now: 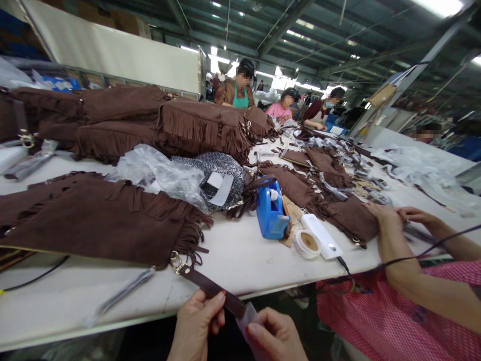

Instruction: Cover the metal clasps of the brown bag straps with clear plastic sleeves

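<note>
At the bottom centre, my left hand (pixel 201 321) pinches a dark brown leather strap (pixel 210 288) between thumb and fingers. The strap runs from a gold ring and clasp (pixel 178 261) at the corner of a brown fringed bag (pixel 90 220), which lies flat at the left of the table. Lower right of it, my right hand (pixel 276 333) is closed on a translucent plastic sleeve (pixel 250 321), which covers the strap's lower end. A narrow wrapped strip (pixel 126 291) lies near the table's front edge.
A blue tape dispenser (pixel 271 210), a tape roll (pixel 307 243) and a white device (pixel 321 235) with a cable stand right of centre. Piled brown bags (pixel 124 120) and crumpled plastic (pixel 154 173) lie behind. A person's hands (pixel 391 215) touch another bag at right. More people sit beyond.
</note>
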Motion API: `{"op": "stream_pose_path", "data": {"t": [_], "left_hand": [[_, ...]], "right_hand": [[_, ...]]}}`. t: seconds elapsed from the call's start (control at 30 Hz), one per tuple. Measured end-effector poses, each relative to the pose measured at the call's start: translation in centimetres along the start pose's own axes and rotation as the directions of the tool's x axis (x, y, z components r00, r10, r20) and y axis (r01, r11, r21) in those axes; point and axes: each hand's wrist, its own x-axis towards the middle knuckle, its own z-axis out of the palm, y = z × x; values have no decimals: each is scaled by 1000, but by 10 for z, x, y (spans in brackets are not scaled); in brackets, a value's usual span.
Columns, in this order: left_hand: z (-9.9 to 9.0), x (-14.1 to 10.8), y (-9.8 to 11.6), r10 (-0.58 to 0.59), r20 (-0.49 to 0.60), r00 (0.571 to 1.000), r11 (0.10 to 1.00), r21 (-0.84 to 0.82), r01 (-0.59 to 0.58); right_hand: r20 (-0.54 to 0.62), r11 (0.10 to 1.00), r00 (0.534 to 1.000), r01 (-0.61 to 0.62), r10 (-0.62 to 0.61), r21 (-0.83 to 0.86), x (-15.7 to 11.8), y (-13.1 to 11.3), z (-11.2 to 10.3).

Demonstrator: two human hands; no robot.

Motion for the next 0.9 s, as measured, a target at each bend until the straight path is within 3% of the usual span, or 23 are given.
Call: {"op": "stream_pose_path", "data": {"t": [0.2, 0.47, 0.6, 0.9], "left_hand": [[-3, 2, -2, 1, -5, 1000, 999, 46, 0], [-5, 5, -5, -3, -1, 1000, 997, 79, 3], [-5, 5, -5, -17, 1, 1000, 996, 91, 17], [-8, 4, -8, -37, -42, 998, 997, 60, 39]], "right_hand": [[1, 999, 1000, -12, 12, 44, -2, -8, 1], [8, 1000, 1000, -14, 14, 7, 3, 0, 1], [41, 999, 999, -34, 35, -8, 7, -10, 2], [142, 987, 987, -99, 80, 128, 18, -20, 22]]}}
